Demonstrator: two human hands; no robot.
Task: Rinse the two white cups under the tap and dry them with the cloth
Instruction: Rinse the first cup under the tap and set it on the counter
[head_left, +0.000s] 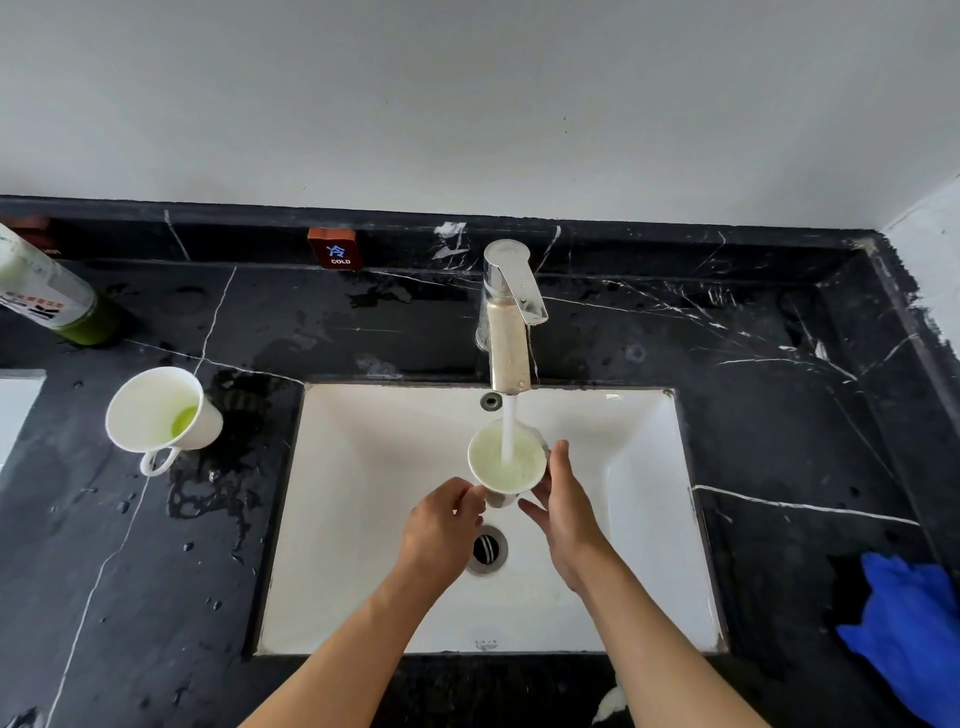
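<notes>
A white cup (493, 475) is held upright over the white sink (374, 467), directly under the chrome tap (509, 317). Water streams from the spout into it, and the cup is full of pale greenish water. My left hand (441, 530) grips the cup at its lower left side. Against the cup's right side rests my right hand (563, 514), fingers extended around it. A second white cup (161, 415) with a handle stands on the black marble counter to the left of the sink, with a little green liquid inside. The blue cloth (909, 629) lies crumpled on the counter at the right.
A bottle with green liquid (47, 291) stands at the far left. A red "COLD" sign (335, 249) sits against the backsplash. Water puddles and drops (208, 493) wet the counter left of the sink. The drain (488, 548) lies below my hands.
</notes>
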